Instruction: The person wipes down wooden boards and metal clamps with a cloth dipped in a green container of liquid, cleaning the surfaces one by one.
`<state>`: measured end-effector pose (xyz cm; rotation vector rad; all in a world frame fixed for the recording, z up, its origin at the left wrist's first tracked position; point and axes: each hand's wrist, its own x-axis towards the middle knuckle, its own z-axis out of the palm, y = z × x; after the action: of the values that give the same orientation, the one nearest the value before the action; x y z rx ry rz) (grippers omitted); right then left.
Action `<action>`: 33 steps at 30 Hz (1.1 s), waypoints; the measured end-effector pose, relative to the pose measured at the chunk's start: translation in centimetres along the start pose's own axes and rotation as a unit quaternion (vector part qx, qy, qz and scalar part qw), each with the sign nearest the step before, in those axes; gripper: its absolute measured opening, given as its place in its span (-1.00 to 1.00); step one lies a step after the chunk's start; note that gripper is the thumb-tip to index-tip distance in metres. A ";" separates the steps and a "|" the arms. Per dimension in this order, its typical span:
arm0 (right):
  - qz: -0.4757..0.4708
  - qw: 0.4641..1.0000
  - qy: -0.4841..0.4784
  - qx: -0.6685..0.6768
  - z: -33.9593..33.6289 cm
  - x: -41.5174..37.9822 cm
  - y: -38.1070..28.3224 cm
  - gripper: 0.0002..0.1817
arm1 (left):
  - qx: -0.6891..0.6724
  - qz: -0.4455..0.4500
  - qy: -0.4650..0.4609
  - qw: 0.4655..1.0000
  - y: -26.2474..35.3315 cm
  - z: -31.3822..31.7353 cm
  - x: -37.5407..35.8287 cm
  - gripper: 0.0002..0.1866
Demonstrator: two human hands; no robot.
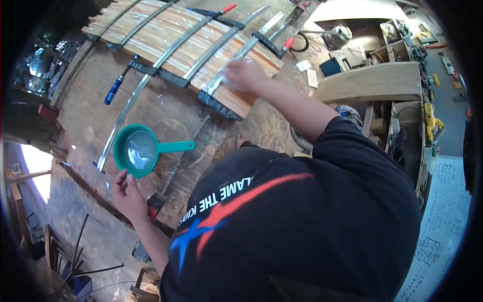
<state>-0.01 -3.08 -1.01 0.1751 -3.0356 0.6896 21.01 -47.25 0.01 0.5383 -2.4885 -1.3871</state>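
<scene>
A panel of wooden strips (173, 38) lies on the workbench under several metal bar clamps (186, 40), with wet, whitish streaks on its surface. Over its near right end is my right hand (245, 76), fingers closed around something pale and blurred, which I cannot make out. A green dipper (174, 146) holding cloudy liquid rests on the bench to the left. My left hand (128, 194) is at the dipper's near rim, thumb and forefinger close to it, fingers partly curled; whether they touch the rim is unclear.
A blue-handled clamp (113, 90) sticks out from the panel's near edge. Red-handled clamp ends (288, 44) stand out beyond the far side. At the right are a curved wooden board (372, 83), shelves and yellow tools (429, 118). A sheet with writing (443, 201) lies far right.
</scene>
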 end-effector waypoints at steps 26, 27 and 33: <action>-0.063 0.986 -0.112 -0.107 0.6 1.2 -2.3 -0.68 | 0.140 -0.003 -0.004 0.990 2.2 -2.7 2.3 -0.58; -0.125 0.958 -0.216 -0.143 -0.2 -0.1 -6.1 -0.68 | 0.119 -0.007 0.001 0.993 2.0 -2.7 2.4 -0.57; -0.323 0.932 -0.115 0.115 0.2 -1.8 -24.6 -0.74 | -0.004 -0.003 -0.021 1.000 3.2 -0.3 3.2 -0.63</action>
<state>4.63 -24.99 9.29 1.2650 -2.7818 0.9909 17.63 -47.34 3.00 0.5219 -2.5149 -1.4248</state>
